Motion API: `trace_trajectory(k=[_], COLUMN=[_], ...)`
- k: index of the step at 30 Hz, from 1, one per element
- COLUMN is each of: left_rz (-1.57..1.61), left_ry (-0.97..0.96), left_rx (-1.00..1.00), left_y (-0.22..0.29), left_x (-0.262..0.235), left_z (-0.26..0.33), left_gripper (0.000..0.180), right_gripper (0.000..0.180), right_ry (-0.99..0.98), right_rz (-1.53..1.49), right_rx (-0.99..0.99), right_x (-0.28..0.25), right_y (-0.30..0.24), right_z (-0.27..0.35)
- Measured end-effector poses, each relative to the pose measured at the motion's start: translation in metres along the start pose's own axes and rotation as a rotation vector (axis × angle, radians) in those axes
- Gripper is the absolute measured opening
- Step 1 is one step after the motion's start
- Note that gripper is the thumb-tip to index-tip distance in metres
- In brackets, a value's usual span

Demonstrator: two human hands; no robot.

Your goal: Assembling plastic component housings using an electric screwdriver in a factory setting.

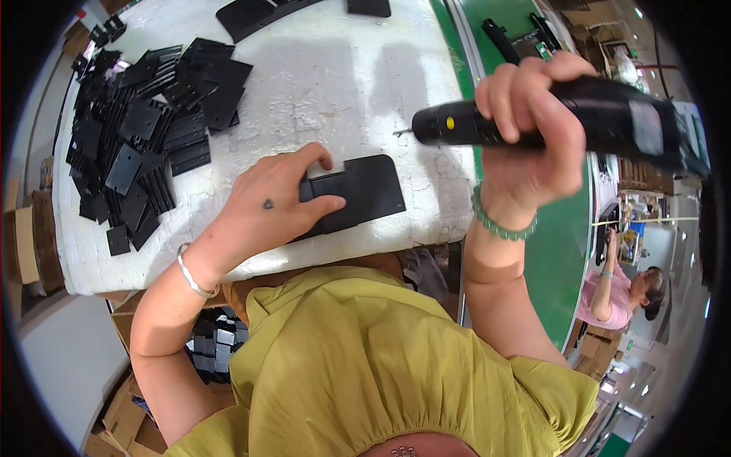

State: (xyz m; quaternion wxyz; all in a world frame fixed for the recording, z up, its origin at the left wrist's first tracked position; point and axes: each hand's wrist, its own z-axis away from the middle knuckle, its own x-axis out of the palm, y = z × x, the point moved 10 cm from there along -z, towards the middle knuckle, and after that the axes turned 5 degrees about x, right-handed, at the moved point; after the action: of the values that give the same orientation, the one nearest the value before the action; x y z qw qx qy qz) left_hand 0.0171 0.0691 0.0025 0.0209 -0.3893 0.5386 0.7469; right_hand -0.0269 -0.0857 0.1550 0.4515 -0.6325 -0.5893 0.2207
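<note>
My left hand (268, 196) rests on the near part of the white work surface (304, 99), its thumb and bent index finger holding a flat black plastic plate (369, 190). The plate has rounded corners and small holes; its left end is hidden under my fingers. Raised to the right, my right hand (533, 133) is wrapped around a black electric screwdriver (617, 118) with a yellow spot. Its thin bit points left, above the surface and apart from the plate.
A heap of small black plastic pieces (141, 122) covers the left of the surface. Larger black parts (263, 15) lie at the far edge. On the right runs a green table (541, 282); a person in pink (609, 297) is beyond it. A box of dark pieces (217, 343) stands below, left.
</note>
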Motion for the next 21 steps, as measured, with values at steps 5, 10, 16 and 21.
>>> trace_trajectory(k=[5,10,16,21], left_rz=[-0.041,-0.192,-0.351,-0.265], left_ry=[0.095,0.261,0.360,0.346], left_rx=[0.130,0.325,0.513,0.635], left_y=[0.014,0.043,0.071,0.082], left_x=[-0.010,-0.024,-0.008,-0.003], left_z=[-0.004,-0.014,-0.043,-0.046], left_gripper=[0.035,0.036,0.025,0.016], right_gripper=[0.019,0.020,0.025,0.032], right_ry=[0.204,0.236,0.109,-0.008], right_rz=[0.116,0.104,-0.046,-0.124], right_rx=[-0.036,0.051,-0.039,-0.092], right_x=[-0.053,-0.065,-0.037,-0.016], right_y=[0.030,0.043,0.012,-0.022], right_z=[-0.002,0.002,0.012,0.018])
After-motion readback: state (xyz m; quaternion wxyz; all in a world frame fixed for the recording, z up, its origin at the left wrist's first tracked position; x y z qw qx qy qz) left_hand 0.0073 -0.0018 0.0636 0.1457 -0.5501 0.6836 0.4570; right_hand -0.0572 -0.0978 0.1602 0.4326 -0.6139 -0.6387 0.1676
